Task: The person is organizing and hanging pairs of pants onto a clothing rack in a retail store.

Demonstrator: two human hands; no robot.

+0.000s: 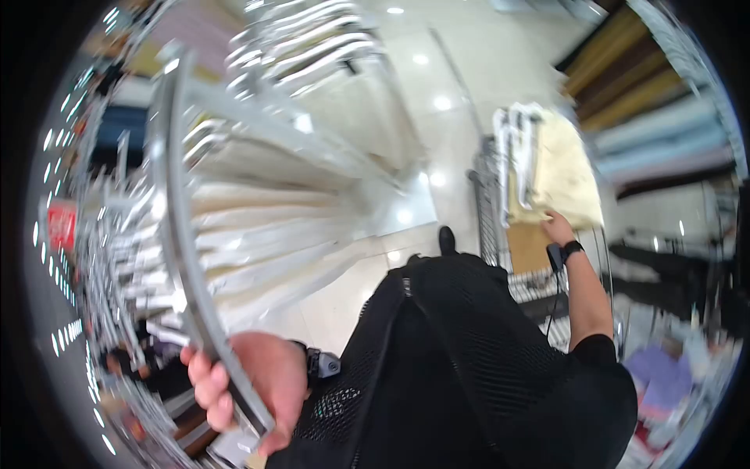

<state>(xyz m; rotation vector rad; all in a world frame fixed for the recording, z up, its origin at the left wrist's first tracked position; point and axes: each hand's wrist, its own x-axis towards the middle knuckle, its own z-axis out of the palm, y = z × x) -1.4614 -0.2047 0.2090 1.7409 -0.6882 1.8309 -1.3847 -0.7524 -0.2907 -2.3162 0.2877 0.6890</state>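
Note:
My left hand (258,383) is wrapped round the lower end of a long metal bar (178,187), part of a clothes rack at the left. White and beige garments (266,250) on hangers hang just beyond the bar. At the right, my right hand (558,228) has its fingers curled at the near edge of pale yellow garments (566,168). These lie folded over the top of a wire cart (486,203), with their white hangers (512,164) along the left side. Some fingertips of the right hand are hidden by the cloth.
More cream clothes (355,102) hang on a rack at the far left. Brown, light blue and pink garments (656,141) hang at the upper right. Cardboard (529,248) lies in the cart. A purple item (660,375) is at the lower right. Pale tiled floor (445,70) runs between the racks.

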